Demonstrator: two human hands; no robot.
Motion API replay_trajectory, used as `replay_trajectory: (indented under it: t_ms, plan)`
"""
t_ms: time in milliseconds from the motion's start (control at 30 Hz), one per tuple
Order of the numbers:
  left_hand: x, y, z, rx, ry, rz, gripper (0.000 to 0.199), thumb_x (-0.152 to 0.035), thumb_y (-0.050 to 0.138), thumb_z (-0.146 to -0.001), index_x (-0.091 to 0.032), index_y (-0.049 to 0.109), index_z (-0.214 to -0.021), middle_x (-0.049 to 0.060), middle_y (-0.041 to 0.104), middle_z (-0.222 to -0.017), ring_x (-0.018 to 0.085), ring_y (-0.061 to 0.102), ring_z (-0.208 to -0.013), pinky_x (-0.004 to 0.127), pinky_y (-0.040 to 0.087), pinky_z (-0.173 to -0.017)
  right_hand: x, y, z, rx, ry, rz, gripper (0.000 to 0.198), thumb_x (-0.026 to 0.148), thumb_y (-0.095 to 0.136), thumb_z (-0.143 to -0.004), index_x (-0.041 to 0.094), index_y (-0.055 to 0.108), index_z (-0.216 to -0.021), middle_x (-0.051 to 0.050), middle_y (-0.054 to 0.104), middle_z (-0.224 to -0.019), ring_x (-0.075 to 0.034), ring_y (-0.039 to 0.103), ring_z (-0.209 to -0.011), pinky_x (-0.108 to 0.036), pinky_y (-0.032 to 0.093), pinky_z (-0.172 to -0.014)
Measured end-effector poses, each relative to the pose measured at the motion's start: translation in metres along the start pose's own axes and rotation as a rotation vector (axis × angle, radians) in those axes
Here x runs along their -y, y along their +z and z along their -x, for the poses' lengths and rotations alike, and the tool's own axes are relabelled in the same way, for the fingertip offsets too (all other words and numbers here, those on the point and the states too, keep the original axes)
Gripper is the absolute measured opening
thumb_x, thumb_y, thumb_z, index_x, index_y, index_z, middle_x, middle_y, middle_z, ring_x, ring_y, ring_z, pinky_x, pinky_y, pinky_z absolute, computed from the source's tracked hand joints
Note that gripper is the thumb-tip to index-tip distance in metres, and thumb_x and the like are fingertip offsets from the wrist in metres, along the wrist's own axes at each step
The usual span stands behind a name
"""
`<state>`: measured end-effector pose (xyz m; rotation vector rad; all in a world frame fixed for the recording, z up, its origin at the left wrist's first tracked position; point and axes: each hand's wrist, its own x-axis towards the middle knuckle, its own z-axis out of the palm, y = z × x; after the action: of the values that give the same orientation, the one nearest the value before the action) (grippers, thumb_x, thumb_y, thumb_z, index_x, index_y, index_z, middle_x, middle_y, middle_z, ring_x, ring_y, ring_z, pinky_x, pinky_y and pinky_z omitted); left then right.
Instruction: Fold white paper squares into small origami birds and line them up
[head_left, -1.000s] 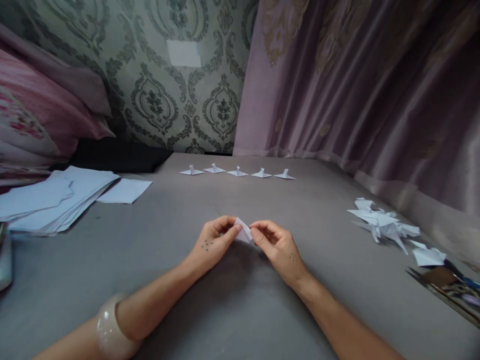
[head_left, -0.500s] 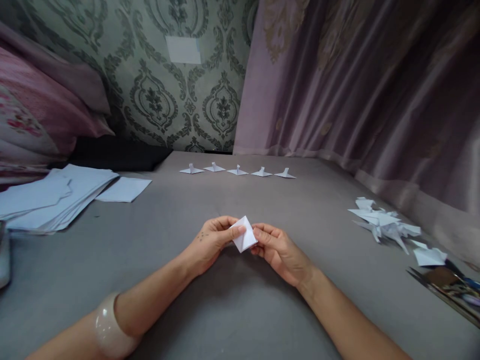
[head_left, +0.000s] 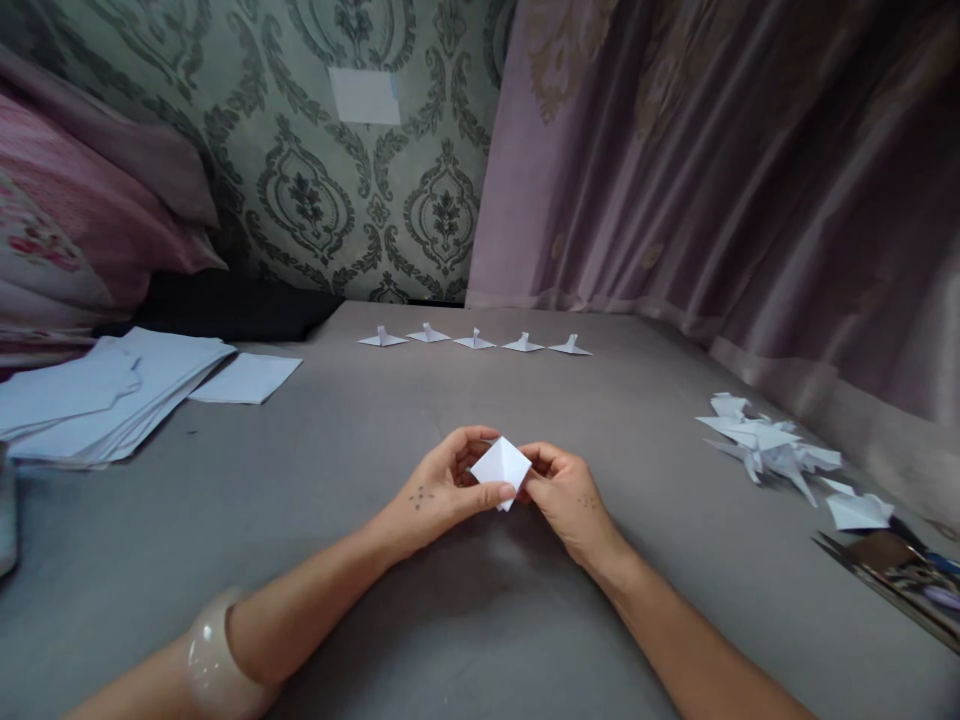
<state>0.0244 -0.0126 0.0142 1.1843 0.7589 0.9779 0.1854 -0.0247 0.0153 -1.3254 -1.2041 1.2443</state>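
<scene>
A small white folded paper (head_left: 501, 464), diamond-shaped with a crease down its middle, is held between both hands above the grey table. My left hand (head_left: 448, 485) is closed on it, the thumb across its lower front and the fingers behind its upper left edge. My right hand (head_left: 571, 497) grips its right side; the right fingertips are partly hidden behind the paper. Farther back stands a row of several folded paper birds, the middle one (head_left: 475, 342) straight ahead of the hands.
Stacked white sheets (head_left: 139, 390) and a smaller paper square (head_left: 247, 379) lie at the left. On the right are a heap of folded paper pieces (head_left: 765, 440), another folded piece (head_left: 857, 508) and a tray of small items (head_left: 892, 570). A curtain (head_left: 675, 180) borders the table's right side.
The folded paper has turned and shifted slightly right, now showing a wider face. My left thumb has moved to its lower edge, and my right fingers have slipped farther behind it.
</scene>
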Motion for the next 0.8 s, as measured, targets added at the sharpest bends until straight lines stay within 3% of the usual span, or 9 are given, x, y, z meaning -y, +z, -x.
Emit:
replay_trajectory:
  t_ms: [67,200,300,367,433,533,667,800]
  plan:
    - [0.000,0.001,0.003,-0.059,0.064,-0.154,0.056,-0.024,0.083,-0.060,-0.022,0.054,-0.109,0.007,0.060,-0.104,0.020,0.059,-0.090,0.028,0.045,-0.076,-0.001,0.001,0.001,-0.035,-0.017,0.038,0.014,0.028,0.069,-0.065,0.017,0.063,-0.072,0.001,0.063,-0.063,-0.012,0.055,-0.057,-0.024,0.044,-0.056]
    - [-0.003,0.002,0.008,-0.086,0.163,-0.398,0.036,-0.029,0.080,-0.064,-0.021,0.055,-0.090,0.008,0.056,-0.110,0.022,0.055,-0.097,0.031,0.042,-0.086,-0.002,0.005,0.006,-0.103,-0.109,0.176,0.012,0.028,0.067,-0.069,0.018,0.061,-0.069,0.002,0.059,-0.060,-0.011,0.052,-0.055,-0.023,0.041,-0.053]
    - [-0.007,0.004,0.010,-0.068,0.211,-0.473,0.034,-0.029,0.081,-0.062,-0.021,0.058,-0.085,0.009,0.051,-0.119,0.025,0.049,-0.110,0.034,0.038,-0.094,-0.003,0.008,0.009,-0.145,-0.177,0.278,0.016,0.033,0.064,-0.076,0.019,0.059,-0.069,0.003,0.056,-0.058,-0.011,0.051,-0.053,-0.023,0.040,-0.053]
    - [-0.008,0.005,0.009,-0.087,0.205,-0.466,0.027,-0.030,0.078,-0.065,-0.020,0.061,-0.083,0.009,0.052,-0.118,0.024,0.050,-0.109,0.033,0.038,-0.094,-0.003,0.008,0.009,-0.146,-0.232,0.313,0.017,0.033,0.062,-0.078,0.019,0.058,-0.070,0.002,0.058,-0.060,-0.011,0.053,-0.055,-0.024,0.042,-0.056]
    - [-0.009,0.006,0.007,-0.130,0.193,-0.419,0.016,-0.031,0.073,-0.071,-0.019,0.063,-0.076,0.008,0.056,-0.111,0.022,0.052,-0.102,0.031,0.039,-0.092,-0.003,0.007,0.009,-0.139,-0.276,0.325,0.018,0.034,0.061,-0.080,0.019,0.057,-0.071,0.001,0.060,-0.064,-0.012,0.055,-0.059,-0.024,0.043,-0.059]
    - [-0.008,0.003,0.003,-0.219,0.136,-0.243,0.017,-0.031,0.070,-0.072,-0.017,0.062,-0.067,0.006,0.061,-0.098,0.019,0.056,-0.091,0.026,0.042,-0.081,-0.003,0.004,0.006,-0.134,-0.246,0.263,0.020,0.038,0.061,-0.081,0.019,0.055,-0.074,0.001,0.059,-0.065,-0.012,0.054,-0.058,-0.024,0.042,-0.056]
    - [-0.005,-0.003,-0.004,-0.298,-0.110,0.107,0.019,-0.032,0.070,-0.070,-0.017,0.058,-0.070,-0.001,0.057,-0.065,0.011,0.053,-0.059,0.020,0.041,-0.054,-0.004,-0.002,0.000,-0.067,-0.103,0.032,0.027,0.042,0.063,-0.078,0.020,0.052,-0.089,0.003,0.060,-0.062,-0.012,0.052,-0.053,-0.022,0.041,-0.049]
    - [-0.003,-0.006,-0.009,-0.325,-0.225,0.335,0.016,-0.022,0.069,-0.068,-0.015,0.055,-0.069,0.000,0.055,-0.064,0.012,0.056,-0.060,0.023,0.049,-0.055,-0.004,-0.005,-0.005,-0.032,-0.082,-0.070,0.028,0.040,0.063,-0.076,0.020,0.058,-0.095,0.002,0.062,-0.066,-0.012,0.055,-0.056,-0.023,0.044,-0.052]
